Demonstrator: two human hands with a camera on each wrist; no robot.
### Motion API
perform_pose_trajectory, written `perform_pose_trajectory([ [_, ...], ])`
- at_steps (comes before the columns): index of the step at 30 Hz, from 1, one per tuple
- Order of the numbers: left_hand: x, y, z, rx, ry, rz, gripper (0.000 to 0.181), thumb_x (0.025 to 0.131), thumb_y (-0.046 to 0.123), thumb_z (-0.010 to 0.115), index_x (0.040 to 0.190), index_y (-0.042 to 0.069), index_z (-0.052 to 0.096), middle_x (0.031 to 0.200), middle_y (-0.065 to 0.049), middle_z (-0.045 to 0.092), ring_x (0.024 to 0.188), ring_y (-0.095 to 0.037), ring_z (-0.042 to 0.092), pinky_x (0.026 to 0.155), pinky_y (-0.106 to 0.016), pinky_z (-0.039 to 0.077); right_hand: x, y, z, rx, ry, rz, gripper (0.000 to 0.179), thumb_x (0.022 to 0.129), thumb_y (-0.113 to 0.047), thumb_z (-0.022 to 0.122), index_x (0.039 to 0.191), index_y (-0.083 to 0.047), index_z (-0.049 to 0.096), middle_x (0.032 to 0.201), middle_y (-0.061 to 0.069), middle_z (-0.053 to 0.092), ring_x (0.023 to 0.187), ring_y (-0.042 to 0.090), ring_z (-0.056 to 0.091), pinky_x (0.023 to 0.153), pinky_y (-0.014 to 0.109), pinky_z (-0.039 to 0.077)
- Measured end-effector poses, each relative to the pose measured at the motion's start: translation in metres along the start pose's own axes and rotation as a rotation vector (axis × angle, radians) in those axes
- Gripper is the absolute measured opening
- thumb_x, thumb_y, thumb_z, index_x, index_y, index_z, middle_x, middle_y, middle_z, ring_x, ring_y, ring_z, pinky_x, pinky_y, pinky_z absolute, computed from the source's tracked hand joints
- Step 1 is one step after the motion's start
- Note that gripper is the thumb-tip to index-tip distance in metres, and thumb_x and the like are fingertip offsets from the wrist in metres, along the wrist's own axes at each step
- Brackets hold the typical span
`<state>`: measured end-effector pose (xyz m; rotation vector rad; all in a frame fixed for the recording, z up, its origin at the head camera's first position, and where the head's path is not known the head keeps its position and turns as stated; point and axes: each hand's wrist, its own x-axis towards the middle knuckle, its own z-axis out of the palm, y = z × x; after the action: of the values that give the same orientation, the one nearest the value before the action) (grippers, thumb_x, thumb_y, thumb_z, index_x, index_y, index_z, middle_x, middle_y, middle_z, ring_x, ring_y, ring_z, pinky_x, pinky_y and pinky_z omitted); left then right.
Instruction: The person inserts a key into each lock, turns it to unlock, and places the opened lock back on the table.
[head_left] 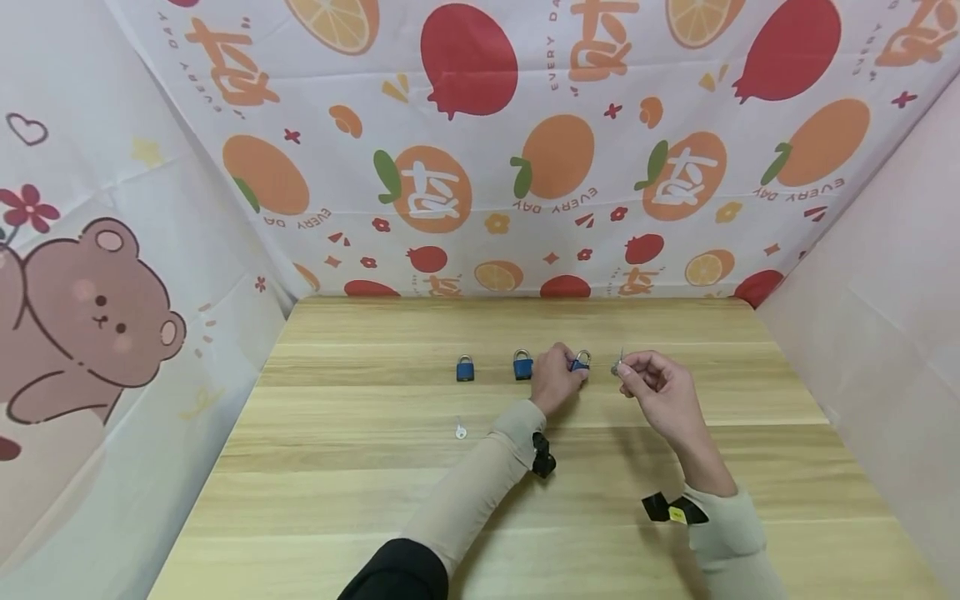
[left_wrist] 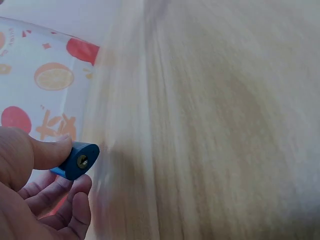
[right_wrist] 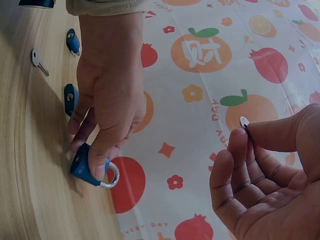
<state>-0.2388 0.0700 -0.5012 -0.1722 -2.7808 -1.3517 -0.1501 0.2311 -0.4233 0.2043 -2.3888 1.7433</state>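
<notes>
My left hand (head_left: 553, 380) pinches a blue padlock (left_wrist: 75, 161) between thumb and fingers; its keyhole end faces the left wrist camera. In the right wrist view the silver shackle (right_wrist: 113, 176) of that padlock points away from the keyhole. To the right, my right hand (head_left: 663, 393) pinches a small silver key (right_wrist: 244, 122) between thumb and index finger, apart from the padlock. Two more blue padlocks, a middle one (head_left: 522, 365) and a left one (head_left: 465, 368), stand on the table left of my left hand. A second key (head_left: 461, 431) lies nearer me, below the left padlock.
The wooden table (head_left: 337, 467) ends at a fruit-print cloth (head_left: 480, 242) hanging behind it. A cloth with a bear print (head_left: 97, 308) hangs on the left, and a pale cloth (head_left: 885, 317) on the right. My left forearm (head_left: 472, 492) crosses the table's middle.
</notes>
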Motion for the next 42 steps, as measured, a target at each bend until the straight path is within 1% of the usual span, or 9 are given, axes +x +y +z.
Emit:
perform_pose_trajectory([
  [4, -0.001, -0.002, -0.006, -0.068, 0.023, -0.02, 0.024, 0.085, 0.021, 0.083, 0.1, 0.007, 0.07, 0.092, -0.007, 0.076, 0.085, -0.018, 0.069, 0.093, -0.041, 0.05, -0.002, 0.002, 0.0, 0.0, 0.001, 0.013, 0.02, 0.1, -0.014, 0.064, 0.105, 0.005, 0.065, 0.082, -0.013, 0.066, 0.069, 0.005, 0.065, 0.067, 0.022, 0.058],
  [11, -0.001, -0.001, -0.019, -0.125, 0.051, -0.008, 0.025, 0.082, 0.02, 0.086, 0.096, 0.007, 0.069, 0.089, -0.006, 0.076, 0.078, -0.013, 0.068, 0.083, -0.032, 0.053, -0.003, 0.004, -0.003, -0.011, 0.015, 0.028, 0.02, 0.101, -0.016, 0.064, 0.105, 0.004, 0.065, 0.082, -0.014, 0.066, 0.07, 0.007, 0.065, 0.068, 0.022, 0.057],
  [17, 0.002, 0.003, -0.028, -0.147, 0.057, -0.041, 0.025, 0.082, 0.021, 0.086, 0.096, 0.01, 0.07, 0.089, -0.005, 0.076, 0.079, -0.014, 0.068, 0.098, -0.037, 0.047, -0.001, 0.004, -0.003, -0.005, 0.012, 0.025, 0.022, 0.101, -0.016, 0.064, 0.105, 0.005, 0.065, 0.082, -0.014, 0.067, 0.07, 0.009, 0.066, 0.068, 0.023, 0.058],
  [20, 0.004, 0.005, -0.032, -0.153, 0.05, -0.06, 0.025, 0.082, 0.022, 0.086, 0.097, 0.01, 0.07, 0.09, -0.004, 0.076, 0.08, -0.014, 0.068, 0.092, -0.034, 0.05, -0.001, 0.003, -0.003, -0.005, 0.011, 0.029, 0.022, 0.101, -0.016, 0.064, 0.106, 0.005, 0.065, 0.083, -0.014, 0.067, 0.07, 0.007, 0.066, 0.068, 0.022, 0.058],
  [22, 0.004, 0.006, -0.035, -0.185, 0.044, -0.069, 0.025, 0.082, 0.022, 0.086, 0.098, 0.01, 0.07, 0.092, -0.005, 0.076, 0.081, -0.015, 0.069, 0.082, -0.03, 0.053, 0.0, 0.003, -0.003, -0.005, 0.013, 0.031, 0.022, 0.101, -0.016, 0.064, 0.106, 0.005, 0.065, 0.083, -0.015, 0.067, 0.07, 0.006, 0.065, 0.068, 0.022, 0.058],
  [28, 0.006, 0.011, -0.045, -0.281, 0.016, -0.073, 0.027, 0.084, 0.023, 0.085, 0.102, 0.009, 0.073, 0.095, -0.007, 0.078, 0.082, -0.014, 0.071, 0.07, -0.021, 0.052, 0.0, 0.004, -0.003, 0.006, 0.011, 0.037, 0.021, 0.1, -0.015, 0.064, 0.105, 0.005, 0.065, 0.082, -0.014, 0.067, 0.069, 0.009, 0.066, 0.066, 0.021, 0.057],
  [31, 0.005, 0.016, -0.051, -0.337, -0.006, -0.09, 0.026, 0.084, 0.024, 0.085, 0.103, 0.009, 0.075, 0.094, -0.007, 0.078, 0.076, -0.012, 0.071, 0.064, -0.02, 0.052, -0.001, 0.004, -0.002, 0.015, 0.011, 0.039, 0.02, 0.1, -0.015, 0.064, 0.105, 0.005, 0.065, 0.082, -0.014, 0.066, 0.069, 0.01, 0.066, 0.066, 0.02, 0.057],
  [38, 0.005, 0.028, -0.06, -0.51, -0.036, -0.135, 0.027, 0.085, 0.021, 0.083, 0.105, 0.006, 0.074, 0.096, -0.012, 0.077, 0.075, -0.023, 0.075, 0.066, -0.028, 0.06, 0.0, 0.007, -0.002, 0.017, 0.008, 0.036, 0.022, 0.101, -0.015, 0.063, 0.106, 0.006, 0.064, 0.083, -0.013, 0.066, 0.069, 0.006, 0.065, 0.067, 0.023, 0.058],
  [42, 0.005, 0.035, -0.068, -0.578, -0.051, -0.15, 0.028, 0.086, 0.021, 0.082, 0.105, 0.003, 0.073, 0.097, -0.015, 0.077, 0.077, -0.024, 0.076, 0.066, -0.026, 0.06, 0.001, 0.008, -0.002, 0.018, 0.002, 0.045, 0.023, 0.101, -0.017, 0.063, 0.107, 0.006, 0.063, 0.084, -0.012, 0.066, 0.071, 0.008, 0.065, 0.068, 0.022, 0.058],
])
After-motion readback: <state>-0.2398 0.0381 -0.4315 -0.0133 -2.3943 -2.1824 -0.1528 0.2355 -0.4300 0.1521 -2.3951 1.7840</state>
